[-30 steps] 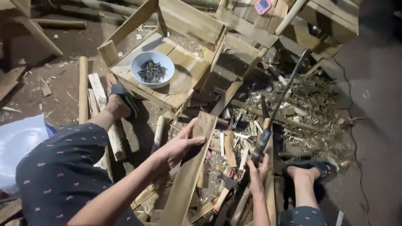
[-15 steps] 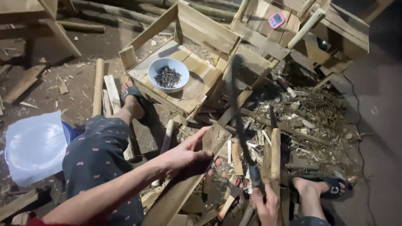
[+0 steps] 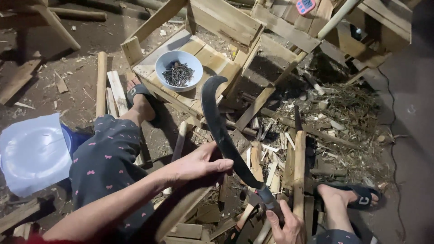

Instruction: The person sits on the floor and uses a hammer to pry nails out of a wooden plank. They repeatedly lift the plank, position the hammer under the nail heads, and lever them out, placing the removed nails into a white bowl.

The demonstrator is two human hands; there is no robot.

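Head view: curved billhook blade point(image 3: 221, 129) stands raised over the plank point(image 3: 181, 212), right hand point(image 3: 285, 223) clenched on its handle, left hand point(image 3: 199, 165) gripping the plank just beside the blade; chips point(image 3: 271, 162) already lie around, plank not yet split

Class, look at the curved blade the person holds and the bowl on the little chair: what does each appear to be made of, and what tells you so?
Curved blade: probably dark, dull metal; it is thin, hooked at the tip and faintly shiny along its edge. Bowl: smooth and glossy pale blue-white, likely plastic or glazed ceramic; which one cannot be told. Chair: raw, unpainted wood, with visible slats and grain.
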